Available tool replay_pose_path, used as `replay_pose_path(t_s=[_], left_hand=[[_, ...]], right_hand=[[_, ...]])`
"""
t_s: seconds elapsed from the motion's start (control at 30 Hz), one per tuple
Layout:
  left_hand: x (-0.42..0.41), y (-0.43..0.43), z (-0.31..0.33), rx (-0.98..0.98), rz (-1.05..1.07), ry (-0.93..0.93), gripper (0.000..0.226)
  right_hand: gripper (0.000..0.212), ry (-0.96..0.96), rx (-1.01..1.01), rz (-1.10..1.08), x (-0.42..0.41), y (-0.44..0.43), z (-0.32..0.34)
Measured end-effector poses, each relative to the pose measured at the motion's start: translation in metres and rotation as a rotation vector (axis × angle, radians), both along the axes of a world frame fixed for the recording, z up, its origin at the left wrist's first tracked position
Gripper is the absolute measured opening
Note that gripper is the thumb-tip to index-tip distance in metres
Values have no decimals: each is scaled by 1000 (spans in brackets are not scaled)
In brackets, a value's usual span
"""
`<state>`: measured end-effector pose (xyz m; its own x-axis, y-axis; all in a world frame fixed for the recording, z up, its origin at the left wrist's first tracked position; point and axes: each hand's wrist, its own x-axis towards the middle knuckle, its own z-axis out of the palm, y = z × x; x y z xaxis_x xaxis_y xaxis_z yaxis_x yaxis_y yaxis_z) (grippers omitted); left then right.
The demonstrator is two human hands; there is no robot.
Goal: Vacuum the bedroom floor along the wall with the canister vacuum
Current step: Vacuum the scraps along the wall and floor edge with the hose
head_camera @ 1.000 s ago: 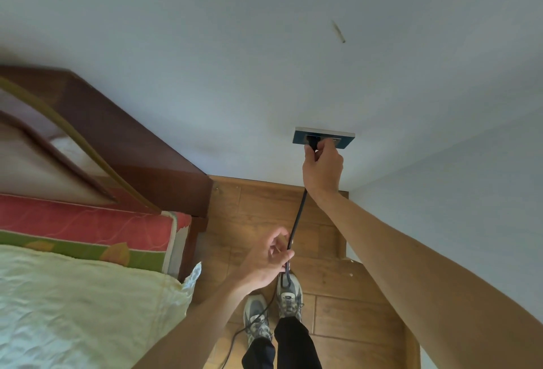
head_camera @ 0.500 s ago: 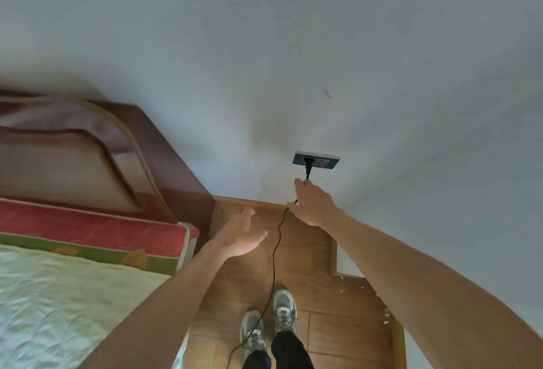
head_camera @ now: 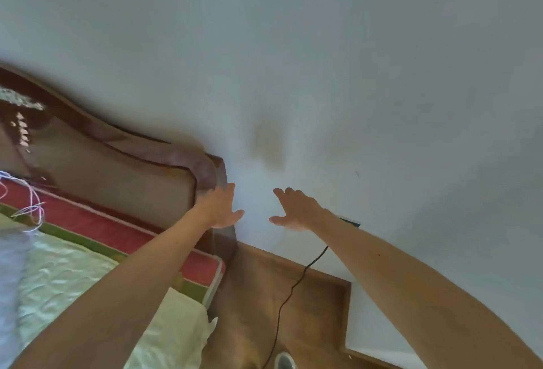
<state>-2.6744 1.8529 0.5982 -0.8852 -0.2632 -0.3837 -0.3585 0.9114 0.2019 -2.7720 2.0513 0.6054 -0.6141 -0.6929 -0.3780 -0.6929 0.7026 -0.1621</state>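
Released from the cord point(head_camera: 289, 289), left hand point(head_camera: 219, 207) and right hand point(head_camera: 296, 210) now hover mid-frame, spread wide, empty. Cord hangs at lower centre; canister vacuum unseen. Fetch it without snagging the cord.

Hands letting go
The left hand point(head_camera: 220, 207) and right hand point(head_camera: 295, 211) are rising, fingers spreading, with the cord point(head_camera: 289, 289) now hanging free below.
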Motion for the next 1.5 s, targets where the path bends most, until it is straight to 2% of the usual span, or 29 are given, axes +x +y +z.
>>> replay_pose_path(t_s=[0.17,0.37,0.7,0.9,1.07,1.27,1.5], left_hand=[[36,-44,52,-132,125,57,85],[101,-83,92,-243,387,72,83],[246,-50,108,-357,763,-26,84],[383,-9,113,-408,1024,-90,85],[494,46,120,-418,1259,-119,87],[624,127,114,-406,1484,-167,87],[767,220,116,-394,1650,-226,86]], right_hand=[[76,65,-64,157,-4,-56,57],[77,83,-163,343,4,-112,109],[86,99,-212,707,64,-173,121],[86,33,-197,959,178,-201,121],[86,50,-209,1236,298,-215,130],[84,45,-212,1426,447,-196,136],[84,7,-202,1612,615,-146,134]])
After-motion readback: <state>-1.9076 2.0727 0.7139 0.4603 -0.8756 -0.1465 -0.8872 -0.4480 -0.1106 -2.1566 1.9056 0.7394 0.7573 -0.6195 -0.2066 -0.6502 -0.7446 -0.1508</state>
